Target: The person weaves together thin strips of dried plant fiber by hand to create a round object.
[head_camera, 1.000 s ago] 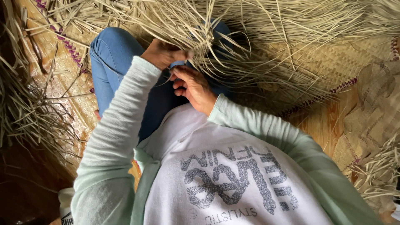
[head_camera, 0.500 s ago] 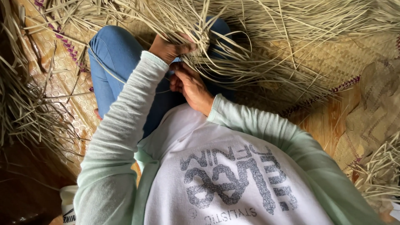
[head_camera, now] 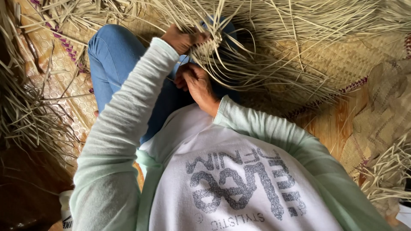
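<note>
My left hand [head_camera: 184, 40] is stretched forward over my blue-jeaned knee [head_camera: 113, 55] and is closed around a bunch of dried pale straw strips [head_camera: 222, 51]. Just below it, my right hand [head_camera: 197, 83] has its fingers curled on the near ends of the same strips. The strips fan out from my hands to the right and upward across a woven mat [head_camera: 342, 64]. My fingertips are partly hidden by the straw. Both arms are in pale green sleeves, and my white printed shirt [head_camera: 239, 184] fills the bottom of the view.
Loose heaps of straw strips lie at the left [head_camera: 25, 111] and lower right [head_camera: 385, 171]. A patterned floor mat with a purple border [head_camera: 55, 47] lies under my leg. Another piece of woven mat [head_camera: 385, 111] lies at the right.
My left hand has moved up and away from my body, pulling the straw bunch with it. My right hand has stayed near my lap, and the gap between the hands has widened.
</note>
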